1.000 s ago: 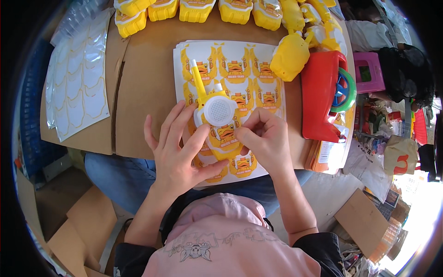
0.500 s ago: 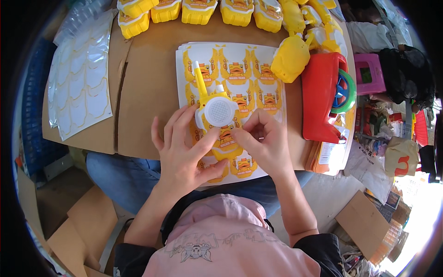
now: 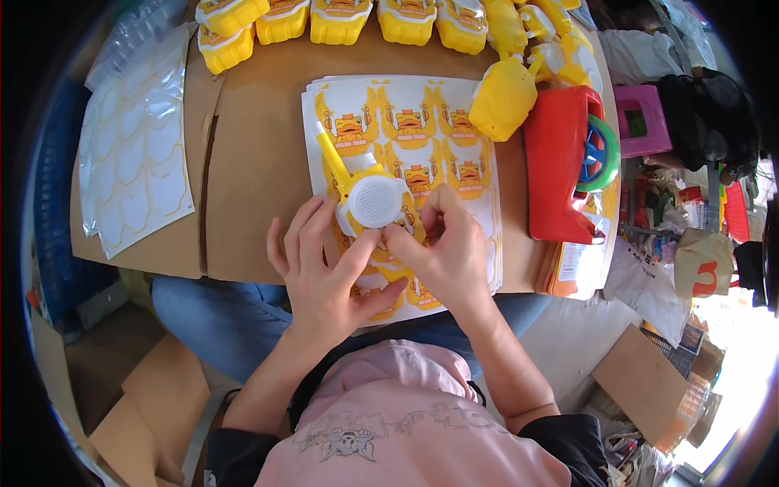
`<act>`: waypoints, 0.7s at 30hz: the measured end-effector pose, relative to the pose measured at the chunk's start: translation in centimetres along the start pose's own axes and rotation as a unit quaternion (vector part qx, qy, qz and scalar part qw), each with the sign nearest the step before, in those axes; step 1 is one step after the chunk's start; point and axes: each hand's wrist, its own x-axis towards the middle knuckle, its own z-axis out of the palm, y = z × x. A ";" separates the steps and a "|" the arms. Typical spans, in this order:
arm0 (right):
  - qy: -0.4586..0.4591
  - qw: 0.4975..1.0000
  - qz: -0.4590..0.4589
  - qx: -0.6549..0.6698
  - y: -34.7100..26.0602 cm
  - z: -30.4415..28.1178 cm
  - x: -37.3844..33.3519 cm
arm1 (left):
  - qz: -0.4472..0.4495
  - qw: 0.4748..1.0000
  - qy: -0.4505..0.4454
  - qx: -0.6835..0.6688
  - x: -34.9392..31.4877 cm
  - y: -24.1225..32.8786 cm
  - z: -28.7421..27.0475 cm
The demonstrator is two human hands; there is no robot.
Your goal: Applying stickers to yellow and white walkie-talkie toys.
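A yellow toy walkie-talkie [image 3: 376, 201] with a round white perforated front and a slanting antenna lies on a stack of printed sticker sheets [image 3: 469, 199]. The sheets carry repeated yellow duck pictures. My left hand [image 3: 320, 284] has its fingers spread, its longer fingers beside the toy's left edge and its index fingertip touching the lower edge. My right hand [image 3: 454, 264] is closed, index finger curled, thumb tip pressed at the toy's lower edge close to my left index fingertip. Whatever may lie between the right fingers is hidden.
Several yellow toy shells [image 3: 341, 20] line the far edge, with more heaped at far right, one yellow piece [image 3: 503, 99] overlapping the sheets. A red tape dispenser [image 3: 553, 174] with a green roll stands right. Peeled sticker backing [image 3: 142, 154] lies left on the cardboard-topped table [image 3: 264, 146].
The toy has shifted slightly left and its antenna leans further left. My right hand has moved left with it, its thumb nearer my left index fingertip. The whole view has shifted a little.
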 end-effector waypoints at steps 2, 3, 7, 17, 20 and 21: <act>-0.001 1.000 0.006 -0.005 0.0 0.0 0.0 | -0.005 1.000 0.009 -0.006 0.1 0.2 0.0; 0.000 1.000 0.007 -0.007 0.0 -0.1 0.0 | -0.005 1.000 0.008 -0.008 0.0 0.2 0.0; -0.038 0.997 0.033 0.057 0.6 -0.8 1.1 | 0.002 1.000 0.003 -0.011 0.0 0.0 -0.2; -0.130 0.984 0.073 0.094 1.9 -2.0 2.7 | 0.008 0.999 -0.031 -0.037 0.0 -0.4 -0.7; -0.169 0.977 0.074 0.104 1.2 -2.3 3.2 | 0.005 0.999 -0.036 -0.040 0.1 -0.4 -0.9; -0.169 0.977 0.074 0.105 0.9 -2.5 3.5 | 0.005 0.999 -0.036 -0.040 0.1 -0.4 -0.9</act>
